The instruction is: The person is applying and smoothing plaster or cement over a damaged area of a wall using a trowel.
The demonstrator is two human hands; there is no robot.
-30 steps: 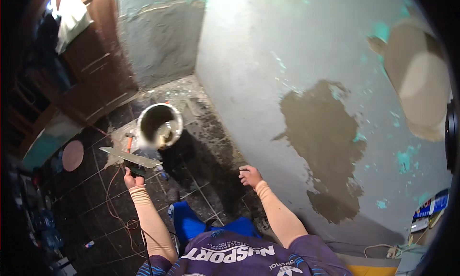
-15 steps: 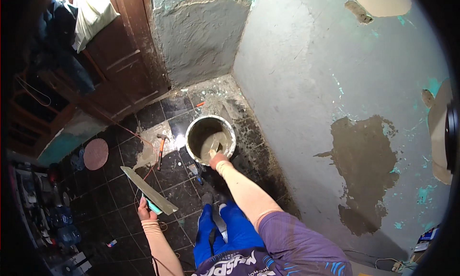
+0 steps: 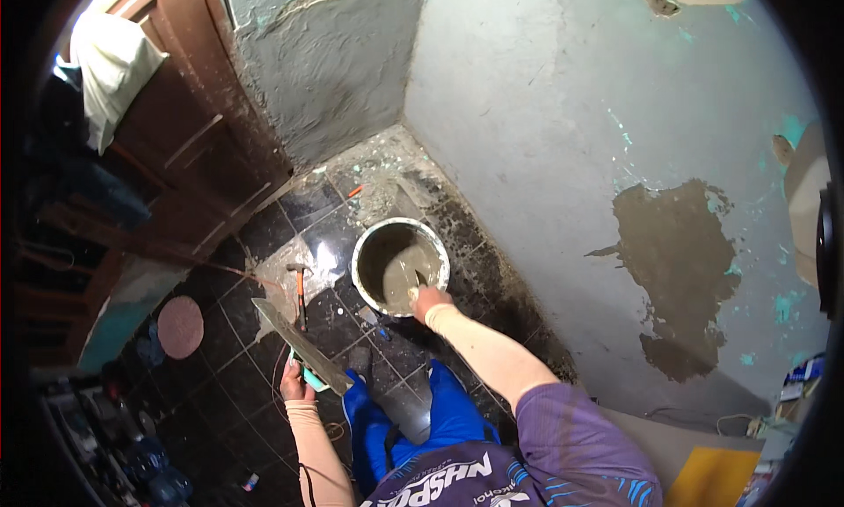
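Observation:
A round bucket point(image 3: 355, 274) with a pale smeared rim stands on the floor ahead of me, holding wet grey-brown mortar point(image 3: 396, 265). My right hand point(image 3: 430, 302) reaches over its near right rim, closed around a small trowel; only part of the dark trowel blade point(image 3: 420, 280) shows against the mortar. Lower left, my left hand point(image 3: 292, 382) grips the mint-green handle point(image 3: 311, 380) of a long flat plastering float point(image 3: 303, 345). The float is tilted, its near end beside my left knee, and its board is coated in grey-brown.
A hammer point(image 3: 301, 296) and a blue-handled scraper point(image 3: 374, 321) lie on the dark tiles beside the bucket. Further left is a pinkish round disc point(image 3: 180, 328). The right wall carries a damp brown plaster patch point(image 3: 677, 274); a brown door point(image 3: 189, 146) stands far left.
My view has shifted. My left hand has brought the float nearer to my legs and the bucket. My right hand stays at the bucket, with less of the trowel blade showing.

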